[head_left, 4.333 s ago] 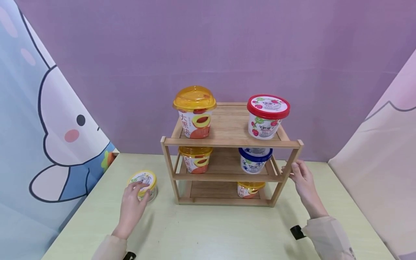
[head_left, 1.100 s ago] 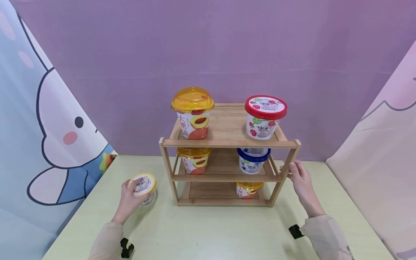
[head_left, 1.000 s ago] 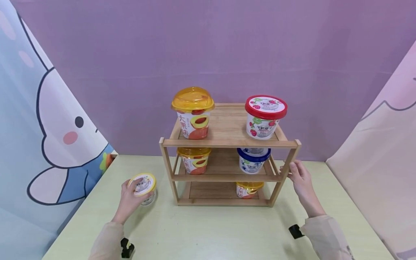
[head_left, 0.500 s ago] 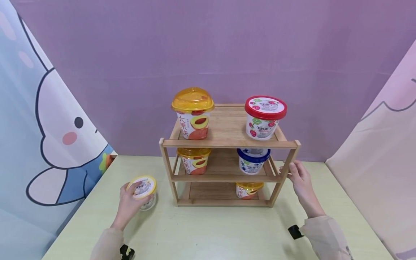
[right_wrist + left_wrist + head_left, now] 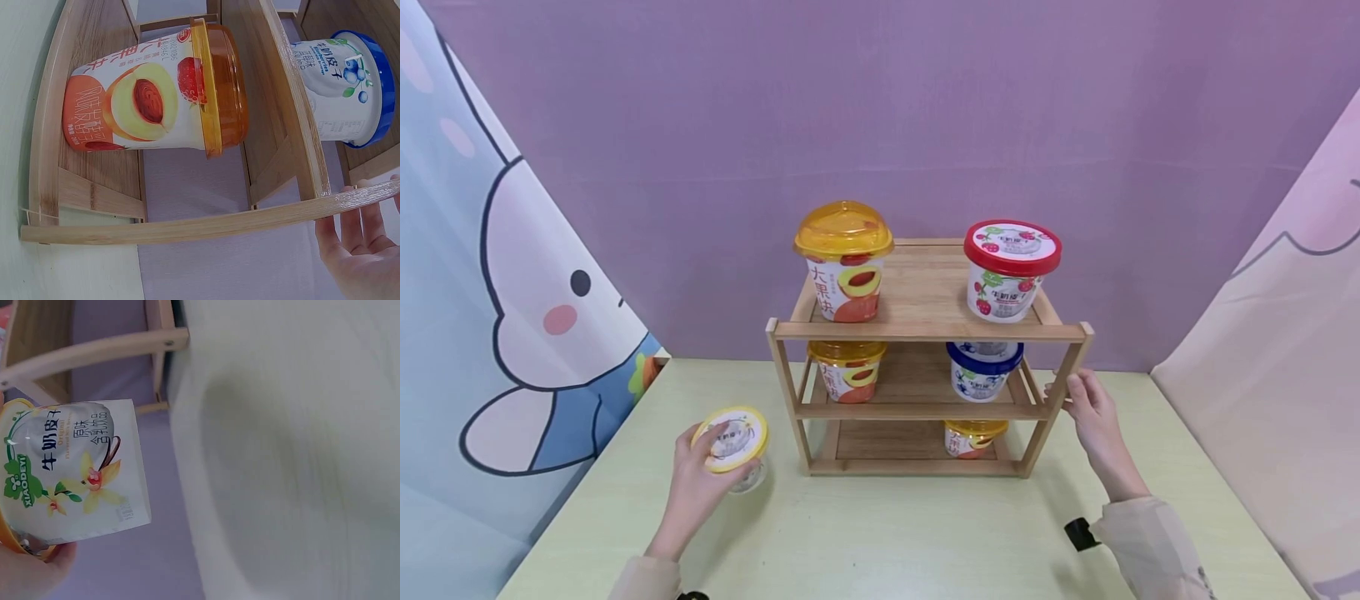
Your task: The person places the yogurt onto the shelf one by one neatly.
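Note:
My left hand (image 5: 692, 483) grips a yogurt cup with a yellow lid (image 5: 745, 440) by its rim, left of the wooden rack. In the left wrist view the cup (image 5: 81, 469), printed with yellow flowers, hangs upright above the table; its shadow falls below. My right hand (image 5: 1097, 425) holds the right front post of the three-tier wooden rack (image 5: 928, 331). Seen from the right wrist, the fingers (image 5: 373, 226) bend behind the post, beside a blue-lidded cup (image 5: 340, 94) on the middle shelf.
On the top shelf stand an orange-domed peach cup (image 5: 847, 279) and a red-lidded cup (image 5: 1009, 283). Another peach cup (image 5: 850, 375) shares the middle shelf with the blue-lidded one. A third peach cup (image 5: 973, 439) sits bottom right. A purple curtain (image 5: 715, 208) hangs behind the table.
My left hand first reached over the yellow-lidded cup, then took hold of its rim. In the last half second it has lifted the cup slightly. The right hand stays on the post.

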`<state>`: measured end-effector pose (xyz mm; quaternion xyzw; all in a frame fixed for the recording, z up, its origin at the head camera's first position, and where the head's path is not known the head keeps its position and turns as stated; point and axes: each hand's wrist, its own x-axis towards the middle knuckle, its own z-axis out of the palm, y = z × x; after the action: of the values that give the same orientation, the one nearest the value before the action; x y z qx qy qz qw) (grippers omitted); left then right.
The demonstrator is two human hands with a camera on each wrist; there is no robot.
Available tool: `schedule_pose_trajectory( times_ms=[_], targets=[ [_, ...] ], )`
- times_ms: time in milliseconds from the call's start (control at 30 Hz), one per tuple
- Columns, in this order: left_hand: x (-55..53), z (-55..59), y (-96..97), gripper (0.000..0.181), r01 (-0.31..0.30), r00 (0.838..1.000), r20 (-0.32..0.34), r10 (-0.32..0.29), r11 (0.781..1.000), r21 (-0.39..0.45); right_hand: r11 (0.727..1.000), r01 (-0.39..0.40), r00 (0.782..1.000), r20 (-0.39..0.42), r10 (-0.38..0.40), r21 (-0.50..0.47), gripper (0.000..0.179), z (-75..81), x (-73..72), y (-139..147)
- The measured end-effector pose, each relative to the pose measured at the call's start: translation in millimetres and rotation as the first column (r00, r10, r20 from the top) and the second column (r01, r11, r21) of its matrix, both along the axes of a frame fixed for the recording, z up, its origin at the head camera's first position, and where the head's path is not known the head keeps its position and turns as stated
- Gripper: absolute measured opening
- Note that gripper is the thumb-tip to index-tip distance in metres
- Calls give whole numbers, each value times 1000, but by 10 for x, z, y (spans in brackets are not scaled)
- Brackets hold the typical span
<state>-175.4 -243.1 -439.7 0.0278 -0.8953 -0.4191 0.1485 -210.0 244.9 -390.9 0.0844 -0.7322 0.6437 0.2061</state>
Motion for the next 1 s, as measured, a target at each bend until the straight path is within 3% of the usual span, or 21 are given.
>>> schedule_pose_trajectory(
  times_ms=[567, 1000],
  targets=[
    [408, 214, 390, 70, 55, 990, -128, -52, 998, 18, 1000, -11, 1000, -7, 11, 0, 15, 0, 3, -4],
    [513, 164, 762, 74, 124, 975, -188, -120, 992, 9, 1000, -21, 1000, -17, 20, -18, 16, -16, -4, 10]
  ],
)
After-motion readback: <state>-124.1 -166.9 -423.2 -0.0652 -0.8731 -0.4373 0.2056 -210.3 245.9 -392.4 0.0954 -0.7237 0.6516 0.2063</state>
